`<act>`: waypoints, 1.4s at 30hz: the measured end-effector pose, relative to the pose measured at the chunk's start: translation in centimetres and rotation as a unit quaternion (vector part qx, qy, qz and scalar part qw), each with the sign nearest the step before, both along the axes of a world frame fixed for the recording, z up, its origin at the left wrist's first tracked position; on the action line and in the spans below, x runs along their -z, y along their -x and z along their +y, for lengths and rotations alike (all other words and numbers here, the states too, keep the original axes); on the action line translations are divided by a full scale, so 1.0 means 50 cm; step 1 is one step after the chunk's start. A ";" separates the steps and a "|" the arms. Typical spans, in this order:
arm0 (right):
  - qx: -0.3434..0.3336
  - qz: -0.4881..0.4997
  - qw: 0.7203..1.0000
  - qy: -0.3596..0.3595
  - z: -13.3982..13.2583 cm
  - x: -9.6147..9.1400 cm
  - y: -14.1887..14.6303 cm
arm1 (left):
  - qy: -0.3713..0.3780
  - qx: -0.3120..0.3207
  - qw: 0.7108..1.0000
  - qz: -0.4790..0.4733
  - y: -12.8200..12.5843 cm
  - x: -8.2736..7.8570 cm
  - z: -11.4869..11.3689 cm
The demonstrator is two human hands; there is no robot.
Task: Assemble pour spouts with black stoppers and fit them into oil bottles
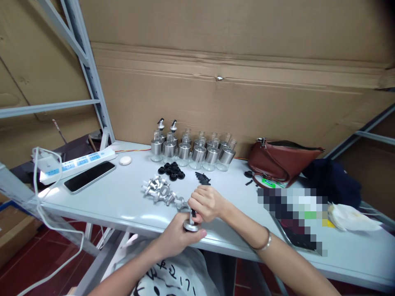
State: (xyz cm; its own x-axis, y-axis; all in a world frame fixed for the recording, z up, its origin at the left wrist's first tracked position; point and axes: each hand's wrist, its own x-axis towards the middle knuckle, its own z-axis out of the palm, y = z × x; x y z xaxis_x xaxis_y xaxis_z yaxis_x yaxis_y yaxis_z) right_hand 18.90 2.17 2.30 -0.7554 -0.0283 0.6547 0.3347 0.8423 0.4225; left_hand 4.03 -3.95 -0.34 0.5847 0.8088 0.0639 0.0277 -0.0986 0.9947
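Note:
My left hand (177, 237) is closed round a small silver metal spout cap (190, 225) just above the front edge of the white table (117, 201). My right hand (206, 203) pinches a small black piece at the top of that cap. Beside them lies a pile of silver pourer spouts (160, 191). Behind it sit a cluster of black rubber rings (171, 170) and a few black clips (202, 177). Several glass bottles with steel bands (193, 153) stand in rows at the back, two of them fitted with spouts.
A white power strip (78, 162), a dark phone (89, 176) and a small white puck (125, 160) lie at the left. A brown leather bag (279, 162), dark cloth (335, 181) and white paper (352, 218) lie at the right. Cardboard forms the back wall; grey shelf posts stand left.

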 end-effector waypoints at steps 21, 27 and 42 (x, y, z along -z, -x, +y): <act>0.011 0.007 0.998 0.055 0.006 0.021 0.000 | 0.015 -0.019 1.000 -0.009 0.000 0.004 0.001; 0.012 0.015 0.998 0.068 0.005 0.017 0.001 | 0.016 -0.022 1.000 -0.013 -0.001 0.001 0.003; 0.139 0.263 0.890 0.346 0.032 -0.030 -0.027 | -0.033 -0.006 0.999 0.012 0.006 0.004 -0.001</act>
State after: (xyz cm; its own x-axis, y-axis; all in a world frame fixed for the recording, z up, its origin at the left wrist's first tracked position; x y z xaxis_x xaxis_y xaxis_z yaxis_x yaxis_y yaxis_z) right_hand 20.26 3.75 3.80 -0.2546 0.6592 0.7076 0.5689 0.6938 -0.4416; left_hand 3.72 -4.02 -0.56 0.5767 0.8104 0.1035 0.0532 -0.1637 0.9851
